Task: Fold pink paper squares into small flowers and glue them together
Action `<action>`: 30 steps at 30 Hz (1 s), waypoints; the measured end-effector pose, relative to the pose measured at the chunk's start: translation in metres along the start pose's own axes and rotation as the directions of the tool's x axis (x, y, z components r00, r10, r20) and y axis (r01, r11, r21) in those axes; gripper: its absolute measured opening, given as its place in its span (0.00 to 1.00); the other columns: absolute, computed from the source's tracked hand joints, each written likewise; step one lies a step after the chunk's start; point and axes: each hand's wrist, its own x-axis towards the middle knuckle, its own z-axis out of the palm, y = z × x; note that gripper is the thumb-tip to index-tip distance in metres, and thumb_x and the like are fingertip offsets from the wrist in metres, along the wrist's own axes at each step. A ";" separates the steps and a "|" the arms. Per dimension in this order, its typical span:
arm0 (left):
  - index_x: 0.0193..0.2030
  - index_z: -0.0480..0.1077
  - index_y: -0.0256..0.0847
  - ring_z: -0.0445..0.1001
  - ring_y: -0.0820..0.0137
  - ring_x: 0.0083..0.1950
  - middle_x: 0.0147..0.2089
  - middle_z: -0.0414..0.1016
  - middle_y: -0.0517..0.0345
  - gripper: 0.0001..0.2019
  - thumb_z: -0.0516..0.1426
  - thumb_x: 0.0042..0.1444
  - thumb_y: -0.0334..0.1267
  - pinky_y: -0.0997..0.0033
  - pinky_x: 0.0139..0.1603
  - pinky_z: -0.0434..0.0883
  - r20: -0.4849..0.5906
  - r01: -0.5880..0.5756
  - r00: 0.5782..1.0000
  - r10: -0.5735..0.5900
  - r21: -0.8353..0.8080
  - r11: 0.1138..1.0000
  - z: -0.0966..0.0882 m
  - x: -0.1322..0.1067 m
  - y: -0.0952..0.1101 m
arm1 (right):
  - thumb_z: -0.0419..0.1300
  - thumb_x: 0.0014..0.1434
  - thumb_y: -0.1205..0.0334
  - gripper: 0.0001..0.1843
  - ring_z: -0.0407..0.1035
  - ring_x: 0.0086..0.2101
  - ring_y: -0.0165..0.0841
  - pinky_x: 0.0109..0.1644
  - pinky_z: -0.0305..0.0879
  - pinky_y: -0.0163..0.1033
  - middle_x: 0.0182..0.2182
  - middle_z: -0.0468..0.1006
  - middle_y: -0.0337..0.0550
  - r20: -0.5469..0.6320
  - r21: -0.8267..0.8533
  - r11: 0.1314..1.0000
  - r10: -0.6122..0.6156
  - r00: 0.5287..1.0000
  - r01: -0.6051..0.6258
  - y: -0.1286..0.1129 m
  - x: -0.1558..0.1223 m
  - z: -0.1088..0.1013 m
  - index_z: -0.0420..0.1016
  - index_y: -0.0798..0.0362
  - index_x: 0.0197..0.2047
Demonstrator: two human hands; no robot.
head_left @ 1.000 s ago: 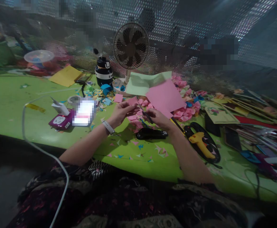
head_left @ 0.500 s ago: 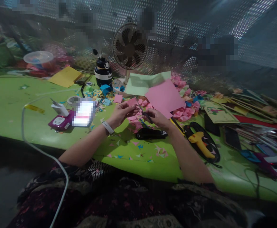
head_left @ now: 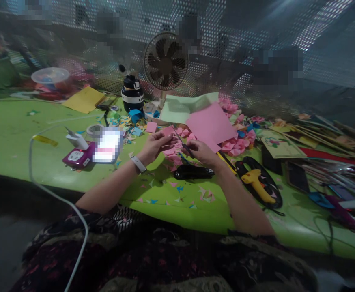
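Observation:
My left hand (head_left: 160,144) pinches a small piece of pink paper (head_left: 167,131) over the middle of the table. My right hand (head_left: 202,153) is closed round the dark handles of a pair of scissors (head_left: 186,147). The blades point up and left, against or very close to the pink paper; whether they cut into it I cannot tell. Folded pink paper pieces (head_left: 173,157) lie beneath both hands. A black stapler (head_left: 193,172) rests just in front of them. Beyond the right hand lies a large pink sheet (head_left: 210,123), partly over a pale green sheet (head_left: 175,109).
At the left are a purple extension socket (head_left: 78,157), a lit phone (head_left: 107,145) and a white cable (head_left: 58,198). A fan (head_left: 166,61) and a black bottle (head_left: 132,95) stand behind. A yellow glue gun (head_left: 258,184) lies at the right. Paper scraps (head_left: 180,189) litter the front.
The scissor blades appear slightly shifted against the pink paper, and the right hand has moved a little. Both hands keep their hold. The whole view has shifted very slightly.

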 end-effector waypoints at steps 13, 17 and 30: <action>0.33 0.73 0.34 0.81 0.73 0.32 0.32 0.83 0.53 0.16 0.72 0.48 0.43 0.77 0.35 0.76 0.064 -0.043 0.997 0.041 0.022 0.999 -0.002 0.000 -0.001 | 0.71 0.42 0.34 0.31 0.60 0.29 0.27 0.34 0.57 0.35 0.27 0.66 0.33 0.021 -0.005 1.000 0.001 1.000 -0.001 -0.002 -0.002 -0.004 0.69 0.52 0.31; 0.34 0.72 0.35 0.82 0.73 0.33 0.33 0.83 0.53 0.17 0.72 0.49 0.44 0.75 0.37 0.76 0.055 -0.038 0.998 0.035 0.051 0.998 -0.003 0.000 -0.003 | 0.71 0.41 0.33 0.32 0.58 0.28 0.27 0.33 0.55 0.35 0.26 0.64 0.32 0.013 -0.017 1.000 0.000 1.000 0.000 -0.004 -0.003 -0.004 0.67 0.52 0.30; 0.36 0.75 0.38 0.83 0.68 0.38 0.34 0.83 0.54 0.17 0.71 0.49 0.47 0.74 0.37 0.76 -0.039 -0.080 0.996 0.082 0.057 0.995 -0.005 0.002 -0.003 | 0.70 0.39 0.29 0.34 0.53 0.25 0.25 0.29 0.47 0.35 0.22 0.61 0.31 -0.046 -0.038 0.999 0.005 0.999 -0.007 -0.003 -0.002 -0.003 0.66 0.52 0.26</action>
